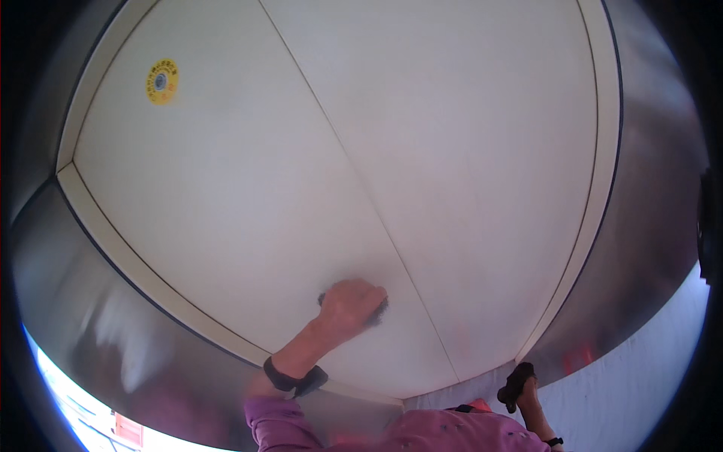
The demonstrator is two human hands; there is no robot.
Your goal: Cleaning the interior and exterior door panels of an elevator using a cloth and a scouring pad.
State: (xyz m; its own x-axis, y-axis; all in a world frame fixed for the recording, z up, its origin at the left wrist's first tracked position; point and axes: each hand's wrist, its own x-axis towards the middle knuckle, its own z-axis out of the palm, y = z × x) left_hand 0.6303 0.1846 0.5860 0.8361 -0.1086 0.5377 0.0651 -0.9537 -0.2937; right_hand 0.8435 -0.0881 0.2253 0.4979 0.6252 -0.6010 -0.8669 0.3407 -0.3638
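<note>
My left hand (347,305) presses a dark, fuzzy scouring pad (377,316) against a broad off-white panel (237,186). The fingers are curled over the pad, which shows on both sides of the fist. A dark band (294,379) circles that wrist, below which begins a pink-purple sleeve. At the lower right, my right hand (517,387) is near the panel's corner and is mostly covered by something dark brown; whether this is a glove or a held thing is unclear. Its fingers cannot be made out.
A thin seam (373,203) runs diagonally across the panel. Near the upper left is a round yellow sticker (161,82) bearing writing. A cream border strip (169,299) frames the panel, and shiny metal walls (649,186) rise beyond it. Bright openings show at the lower left.
</note>
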